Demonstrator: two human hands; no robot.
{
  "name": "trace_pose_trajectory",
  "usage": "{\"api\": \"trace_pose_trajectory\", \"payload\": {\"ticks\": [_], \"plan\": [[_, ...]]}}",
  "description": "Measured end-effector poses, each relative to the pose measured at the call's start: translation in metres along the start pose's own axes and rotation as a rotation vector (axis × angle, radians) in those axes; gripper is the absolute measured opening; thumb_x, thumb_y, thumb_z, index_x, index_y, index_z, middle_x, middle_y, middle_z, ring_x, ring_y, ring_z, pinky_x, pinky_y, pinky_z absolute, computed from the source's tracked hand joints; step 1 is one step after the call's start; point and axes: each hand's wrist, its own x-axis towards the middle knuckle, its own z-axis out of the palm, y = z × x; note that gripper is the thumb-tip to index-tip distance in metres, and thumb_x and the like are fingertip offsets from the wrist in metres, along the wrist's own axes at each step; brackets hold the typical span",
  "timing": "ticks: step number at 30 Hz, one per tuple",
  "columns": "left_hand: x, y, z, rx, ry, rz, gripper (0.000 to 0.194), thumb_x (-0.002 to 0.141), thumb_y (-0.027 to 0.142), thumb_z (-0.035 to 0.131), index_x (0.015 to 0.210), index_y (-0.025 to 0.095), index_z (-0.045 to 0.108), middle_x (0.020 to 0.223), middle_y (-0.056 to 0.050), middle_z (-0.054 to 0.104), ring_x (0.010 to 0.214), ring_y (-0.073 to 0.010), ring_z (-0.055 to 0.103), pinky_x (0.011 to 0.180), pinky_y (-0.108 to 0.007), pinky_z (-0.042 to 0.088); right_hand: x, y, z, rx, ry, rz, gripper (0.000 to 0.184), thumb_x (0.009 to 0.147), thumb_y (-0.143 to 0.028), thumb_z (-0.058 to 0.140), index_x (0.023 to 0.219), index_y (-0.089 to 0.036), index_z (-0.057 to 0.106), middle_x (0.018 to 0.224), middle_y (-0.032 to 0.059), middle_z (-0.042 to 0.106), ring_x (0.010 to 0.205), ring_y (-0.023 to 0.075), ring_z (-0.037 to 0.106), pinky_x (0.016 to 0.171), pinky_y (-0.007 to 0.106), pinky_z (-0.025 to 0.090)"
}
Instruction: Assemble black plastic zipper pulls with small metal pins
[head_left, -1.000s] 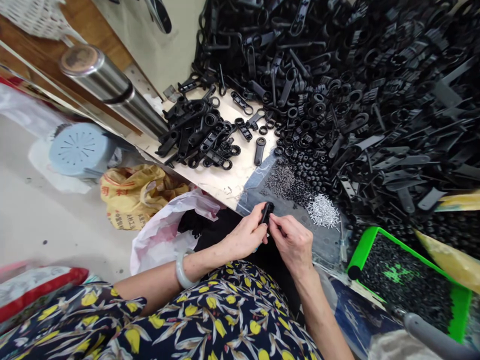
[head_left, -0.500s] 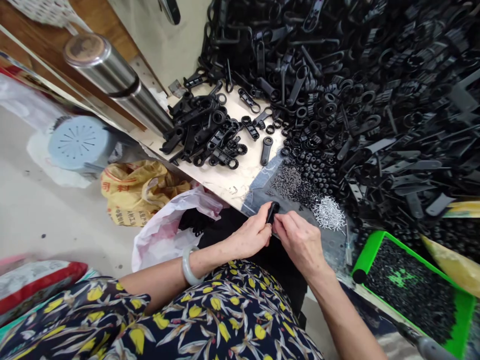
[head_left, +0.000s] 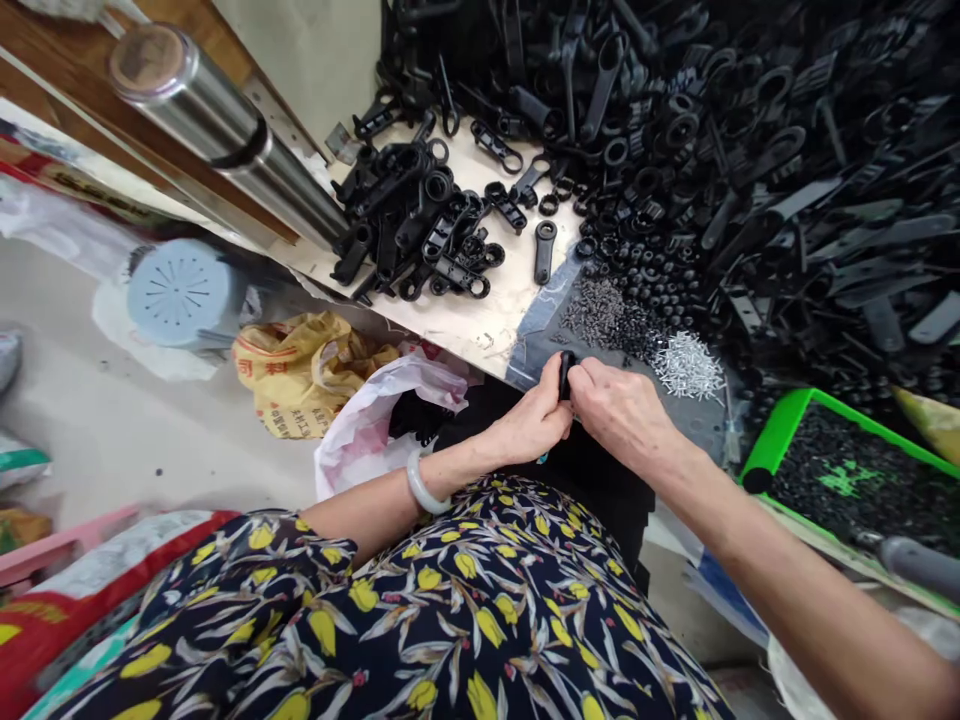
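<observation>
My left hand [head_left: 536, 418] is closed round a black plastic part [head_left: 566, 374], which stands upright between thumb and fingers near the table's front edge. Against the part's right side, my right hand [head_left: 619, 405] has its fingers pinched together; whatever they may hold is hidden. Just beyond the hands lie a heap of silver pins [head_left: 688, 366], a pile of small grey-brown pieces [head_left: 595, 312] and many small black round pieces [head_left: 652, 270]. One black ring-ended handle [head_left: 545, 252] lies alone on the pale board [head_left: 480, 325].
A pile of assembled-looking black handles [head_left: 424, 225] sits beside a steel flask [head_left: 225, 130]. Black plastic parts [head_left: 750, 130] heap up behind. At right stands a green tray [head_left: 776, 430] of small black bits. Below the left edge are a white bag [head_left: 352, 440], yellow sack [head_left: 300, 370] and blue stool [head_left: 180, 290].
The view has shifted, so the table sits higher in the picture. Both hands stay together at the black part, and my right hand has turned flatter, its forearm swung out to the right.
</observation>
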Motion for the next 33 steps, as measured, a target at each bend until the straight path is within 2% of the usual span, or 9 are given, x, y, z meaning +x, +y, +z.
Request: {"api": "trace_pose_trajectory", "payload": {"ticks": [3,7,11,16,20,27,30,33], "plan": [[0.000,0.001,-0.004,-0.132,-0.063,-0.074,0.082,0.087,0.017,0.052,0.163,0.015,0.021,0.080,0.001,0.058,0.068,-0.0151,0.053,0.071,-0.031,0.051,-0.010,-0.008,-0.001,0.005,-0.003,-0.023,0.018,0.093,-0.004,0.050,0.098,-0.010,0.066,0.086,0.0103,0.067,0.075,0.0199,0.065,0.059,0.028,0.041],[-0.001,0.004,-0.007,-0.379,-0.051,-0.136,0.083,0.077,0.012,0.053,0.158,0.020,0.033,0.094,-0.002,0.061,0.070,-0.0133,0.050,0.065,-0.026,0.045,-0.026,-0.025,0.009,-0.041,0.055,-0.029,0.035,0.093,-0.001,0.048,0.124,-0.003,0.062,0.092,0.0127,0.069,0.079,0.0219,0.068,0.058,0.029,0.047],[-0.002,0.004,-0.008,-0.463,-0.015,-0.157,0.071,0.075,0.011,0.056,0.145,0.023,0.046,0.092,0.000,0.061,0.070,-0.0124,0.051,0.063,-0.024,0.043,-0.032,-0.035,0.022,-0.051,0.140,0.033,0.046,0.093,0.000,0.048,0.139,0.002,0.054,0.096,0.0140,0.070,0.081,0.0216,0.069,0.059,0.029,0.051],[0.002,0.000,-0.005,-0.442,0.023,-0.144,0.050,0.086,0.023,0.059,0.135,0.021,0.050,0.080,0.004,0.054,0.057,-0.0087,0.046,0.053,-0.022,0.034,-0.030,-0.030,0.032,0.030,0.329,0.042,0.036,0.099,-0.008,0.048,0.132,0.000,0.060,0.086,0.0092,0.069,0.074,0.0167,0.067,0.061,0.026,0.050],[0.004,-0.003,0.000,-0.400,0.064,-0.080,0.045,0.092,0.028,0.059,0.135,0.019,0.052,0.076,0.006,0.047,0.053,-0.0066,0.038,0.048,-0.020,0.031,-0.028,-0.029,0.035,0.076,0.425,0.073,0.033,0.104,-0.014,0.046,0.128,-0.001,0.064,0.084,0.0083,0.070,0.072,0.0161,0.066,0.060,0.027,0.048],[0.008,-0.006,0.001,-0.313,0.101,-0.074,0.046,0.091,0.028,0.062,0.136,0.020,0.055,0.094,-0.001,0.059,0.066,-0.0080,0.047,0.058,-0.018,0.040,-0.032,-0.029,0.031,0.237,0.418,0.117,0.034,0.106,-0.017,0.044,0.127,-0.006,0.067,0.088,0.0076,0.072,0.074,0.0155,0.068,0.071,0.026,0.051],[0.012,-0.004,0.002,-0.329,0.130,-0.086,0.047,0.088,0.030,0.065,0.133,0.019,0.057,0.083,0.002,0.057,0.063,-0.0083,0.047,0.056,-0.019,0.038,-0.033,-0.023,0.028,0.262,0.416,0.118,0.033,0.107,-0.019,0.044,0.126,-0.009,0.070,0.085,0.0065,0.072,0.073,0.0145,0.068,0.070,0.024,0.048],[0.013,0.000,0.003,-0.375,0.142,-0.125,0.048,0.087,0.033,0.066,0.131,0.017,0.057,0.070,0.006,0.051,0.053,-0.0062,0.039,0.050,-0.018,0.030,-0.031,-0.010,0.024,0.320,0.392,0.124,0.030,0.108,-0.022,0.047,0.120,-0.016,0.074,0.083,0.0040,0.073,0.073,0.0131,0.067,0.068,0.023,0.045]]}}
